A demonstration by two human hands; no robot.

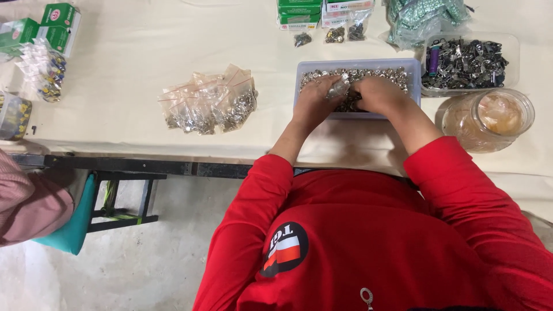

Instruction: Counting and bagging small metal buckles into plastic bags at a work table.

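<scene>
A small clear bag (339, 87) is pinched between the left hand (315, 98) and right hand (377, 94), kept over the grey tray (357, 62) so loose metal pieces (374, 74) are caught.

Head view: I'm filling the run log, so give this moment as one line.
left hand: in tray, touching small bag | right hand: on same bag, over metal bits | filled bags: left of tray

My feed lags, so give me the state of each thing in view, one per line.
Left hand: in tray, pinching small clear bag.
Right hand: in tray, at bag.
Pale rectangular plastic tray: holds silver metal bits.
Clear glass jar: lidded, upright.
Pile of filled clear bags: sealed.
</scene>
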